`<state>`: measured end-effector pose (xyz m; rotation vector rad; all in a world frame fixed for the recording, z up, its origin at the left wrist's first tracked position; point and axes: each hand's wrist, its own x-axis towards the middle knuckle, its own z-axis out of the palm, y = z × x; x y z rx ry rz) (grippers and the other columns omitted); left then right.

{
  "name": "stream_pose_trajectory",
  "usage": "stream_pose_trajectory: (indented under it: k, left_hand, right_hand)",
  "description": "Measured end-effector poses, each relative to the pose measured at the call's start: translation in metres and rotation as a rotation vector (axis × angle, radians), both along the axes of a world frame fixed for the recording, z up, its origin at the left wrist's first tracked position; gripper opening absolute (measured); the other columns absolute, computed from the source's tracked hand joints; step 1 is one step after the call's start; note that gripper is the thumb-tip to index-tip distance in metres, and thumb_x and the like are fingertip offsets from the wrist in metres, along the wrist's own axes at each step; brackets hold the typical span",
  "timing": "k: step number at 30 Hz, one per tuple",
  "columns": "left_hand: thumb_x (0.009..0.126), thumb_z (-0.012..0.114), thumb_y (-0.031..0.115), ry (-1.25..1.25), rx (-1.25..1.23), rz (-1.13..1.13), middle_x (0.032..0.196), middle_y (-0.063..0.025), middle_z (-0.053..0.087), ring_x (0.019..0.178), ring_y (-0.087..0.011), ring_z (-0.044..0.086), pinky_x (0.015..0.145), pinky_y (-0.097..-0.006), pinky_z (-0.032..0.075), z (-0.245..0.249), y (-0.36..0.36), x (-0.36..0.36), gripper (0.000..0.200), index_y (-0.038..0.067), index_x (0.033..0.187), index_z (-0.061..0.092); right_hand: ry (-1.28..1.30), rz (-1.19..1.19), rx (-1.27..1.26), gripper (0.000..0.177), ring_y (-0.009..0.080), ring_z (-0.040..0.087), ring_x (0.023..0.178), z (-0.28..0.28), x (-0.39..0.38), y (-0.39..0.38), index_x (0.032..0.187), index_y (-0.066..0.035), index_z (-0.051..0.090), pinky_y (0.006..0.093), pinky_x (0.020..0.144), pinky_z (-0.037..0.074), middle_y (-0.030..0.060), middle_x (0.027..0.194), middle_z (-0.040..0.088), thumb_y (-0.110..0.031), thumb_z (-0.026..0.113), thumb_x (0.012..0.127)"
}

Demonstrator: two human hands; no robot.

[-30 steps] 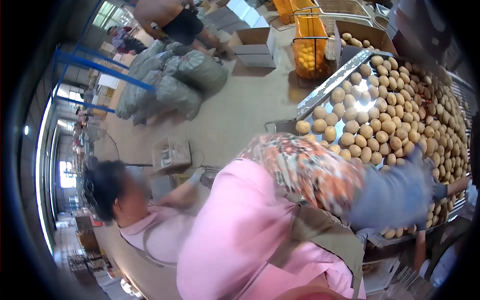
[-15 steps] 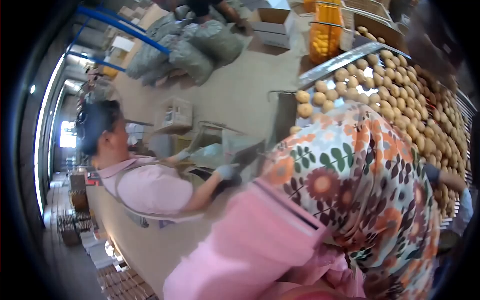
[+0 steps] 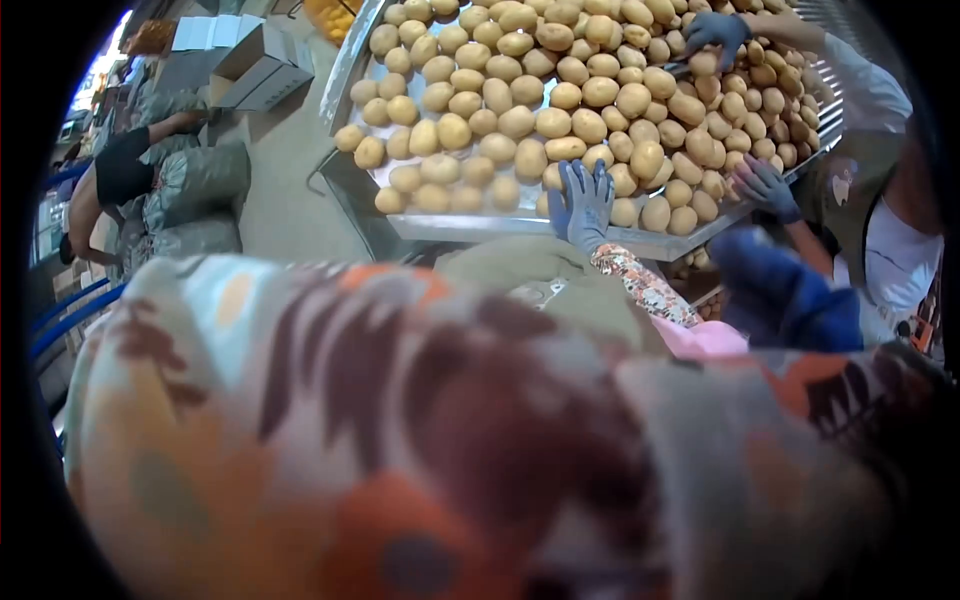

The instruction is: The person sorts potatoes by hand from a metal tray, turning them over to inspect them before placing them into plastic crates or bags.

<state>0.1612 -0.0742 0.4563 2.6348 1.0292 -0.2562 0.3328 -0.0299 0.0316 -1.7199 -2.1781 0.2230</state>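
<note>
My right hand, in a grey-blue glove with a floral cuff, reaches over the near edge of a metal sorting table. Its fingers are stretched and touch the nearest potatoes; none is seen held in it. A floral sleeve, large and blurred, fills the lower view, very close to the camera. To its right a dark blue blurred shape looks like my gloved left hand, raised near the camera; its fingers cannot be made out. Many round, pale brown potatoes cover the table.
Across the right side, a co-worker's gloved hand is among the potatoes and another gloved hand lies at the table edge. At left stand an open cardboard box and full sacks, with a person bending there.
The view has swung so that the potato table moves from the right to the top middle. My right hand has come into view; the pink-shirted co-worker has left it.
</note>
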Motion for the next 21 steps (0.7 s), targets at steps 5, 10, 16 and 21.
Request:
stream_pose_trajectory:
  k: [5,10,16,21]
  left_hand:
    - [0.084,0.060,0.030,0.112,0.027,-0.028,0.104,-0.0123,0.062,0.105,-0.0315,0.059,0.088,-0.0511,0.045,0.002,-0.003,-0.017,0.031,0.005,0.102,0.065]
    - [0.084,0.060,0.030,0.031,0.060,-0.134,0.104,-0.0125,0.062,0.104,-0.0317,0.059,0.087,-0.0496,0.046,-0.003,-0.005,-0.002,0.032,0.004,0.103,0.065]
    - [0.085,0.059,0.029,-0.137,0.097,-0.239,0.103,-0.0128,0.062,0.104,-0.0319,0.059,0.087,-0.0477,0.047,-0.009,-0.008,0.021,0.032,0.004,0.104,0.064]
    - [0.085,0.059,0.029,-0.024,0.091,-0.190,0.103,-0.0130,0.061,0.104,-0.0322,0.059,0.086,-0.0461,0.048,-0.007,-0.003,-0.028,0.033,0.003,0.105,0.063]
  right_hand:
    - [-0.113,-0.047,0.028,0.046,0.0376,0.034,0.134,-0.025,0.011,-0.001,0.127,-0.019,0.056,0.0501,0.111,0.023,0.0083,0.134,0.051,-0.041,0.055,0.087]
    - [-0.057,-0.028,0.010,0.046,0.0365,0.032,0.135,-0.021,0.009,-0.003,0.129,-0.019,0.055,0.0496,0.112,0.022,0.0096,0.134,0.050,-0.038,0.056,0.087]
    - [-0.068,-0.053,-0.010,0.047,0.0361,0.032,0.135,-0.017,0.008,-0.003,0.129,-0.018,0.055,0.0498,0.111,0.022,0.0099,0.133,0.051,-0.038,0.057,0.086]
    - [-0.093,-0.052,-0.017,0.044,0.0375,0.035,0.132,-0.005,0.001,-0.004,0.126,-0.017,0.056,0.0495,0.109,0.026,0.0093,0.132,0.052,-0.037,0.056,0.087]
